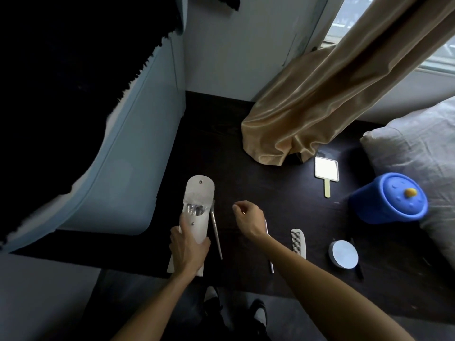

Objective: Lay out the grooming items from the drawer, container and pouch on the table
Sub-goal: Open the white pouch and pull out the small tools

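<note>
A pale grey pouch lies on the dark table with its flap open and metal tool tips showing at its mouth. My left hand grips its lower end. A thin metal tool lies right beside the pouch. My right hand hovers just right of the pouch, fingers loosely curled, nothing visible in them. A second thin metal tool lies partly under my right wrist. Further right lie a white comb, a round compact mirror, and a square hand mirror.
A blue lidded container with a yellow knob leans against a grey pillow at the right. A gold curtain drapes onto the table's back. A black thin item lies by the compact. A pale blue wall panel stands left.
</note>
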The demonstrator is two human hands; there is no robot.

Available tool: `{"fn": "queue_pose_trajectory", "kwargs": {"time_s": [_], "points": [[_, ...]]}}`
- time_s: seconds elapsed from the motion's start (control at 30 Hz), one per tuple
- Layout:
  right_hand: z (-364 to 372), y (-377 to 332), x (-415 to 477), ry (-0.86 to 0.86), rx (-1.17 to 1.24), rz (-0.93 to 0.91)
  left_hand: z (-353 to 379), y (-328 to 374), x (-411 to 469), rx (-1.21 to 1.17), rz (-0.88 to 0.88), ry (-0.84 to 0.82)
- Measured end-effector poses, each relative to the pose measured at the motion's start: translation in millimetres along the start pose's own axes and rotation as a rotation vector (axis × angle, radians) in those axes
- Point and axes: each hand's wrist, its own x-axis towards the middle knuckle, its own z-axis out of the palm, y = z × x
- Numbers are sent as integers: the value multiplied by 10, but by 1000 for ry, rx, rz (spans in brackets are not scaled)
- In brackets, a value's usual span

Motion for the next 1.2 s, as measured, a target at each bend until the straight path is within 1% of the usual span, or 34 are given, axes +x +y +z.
{"fn": "queue_pose_trajectory", "kwargs": {"time_s": [0.07,0.13,0.2,0.3,0.4,0.5,0.63,0.7,0.77,0.83,0.9,0.97,1.03,1.07,1.13,1.2], "points": [[57,-149,24,-3,-13,-28,-8,40,-43,11,32,-1],[67,-208,34,25,-59,-14,-11,66,-76,3,32,-8],[8,-148,40,62,-211,9,-9,57,-95,5,25,-7],[-111,110,79,29,-509,2,13,5,-115,15,26,-3],[-161,277,128,-21,-647,-10,46,-34,-139,24,29,-2],[-103,295,142,-50,-706,-48,87,-60,-171,32,29,-4],[-32,317,150,-27,-762,-125,89,-59,-175,25,58,20],[-16,323,134,-11,-753,-140,63,-39,-177,21,67,26],[-21,295,111,41,-684,-151,35,-9,-183,18,67,24],[-65,161,79,149,-488,-153,-4,38,-188,25,66,20],[-168,-101,49,259,-136,-134,-40,91,-198,36,68,7],[-292,-421,47,335,243,-66,-60,131,-230,19,69,1],[-362,-686,66,333,484,-14,-75,170,-286,16,70,-4],[-348,-763,77,298,533,-6,-77,179,-314,28,75,-1],[-274,-846,51,213,538,1,-77,189,-358,40,87,18],[-171,-824,5,172,559,17,-86,198,-391,41,108,41]]}}
